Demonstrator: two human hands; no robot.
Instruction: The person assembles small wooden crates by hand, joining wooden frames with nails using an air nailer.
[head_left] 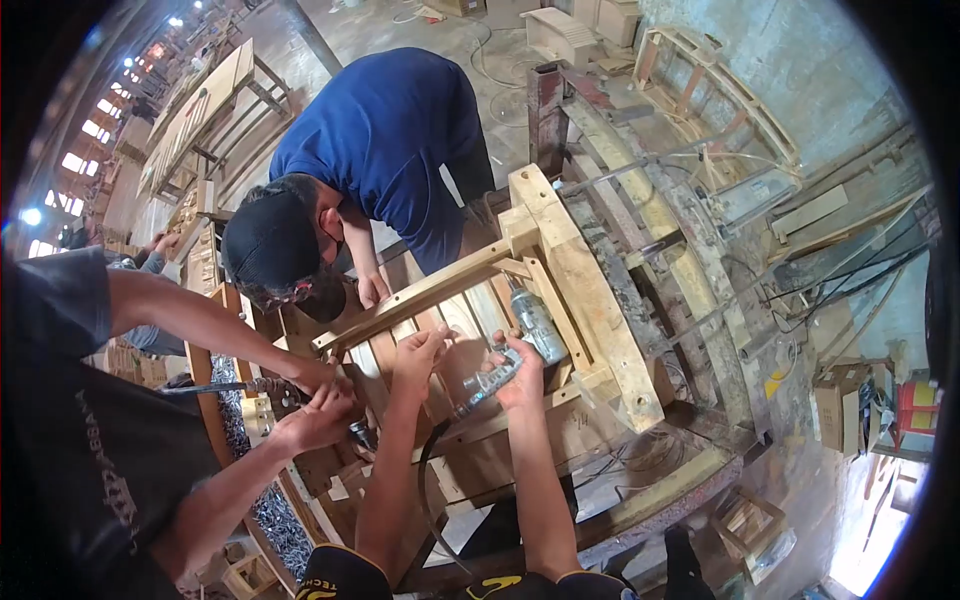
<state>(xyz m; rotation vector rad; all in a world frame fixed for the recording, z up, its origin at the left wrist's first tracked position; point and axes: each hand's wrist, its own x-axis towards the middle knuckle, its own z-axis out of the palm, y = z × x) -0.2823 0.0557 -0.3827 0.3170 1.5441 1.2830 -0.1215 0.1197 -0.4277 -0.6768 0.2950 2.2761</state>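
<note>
My right hand is wrapped round a silver air tool, with a dark hose running down from it. To its left, my left hand is raised over the wooden slats, fingers pinched together; anything between them is too small to make out. Both hands are above a wooden furniture frame with a thick end piece on the right. A clear plastic bottle lies inside the frame, just beyond my right hand.
At the left, a co-worker's hands hold another air tool. A person in a blue shirt bends over the far side. A tray of metal fasteners is at lower left. A heavy clamping rig stands at right.
</note>
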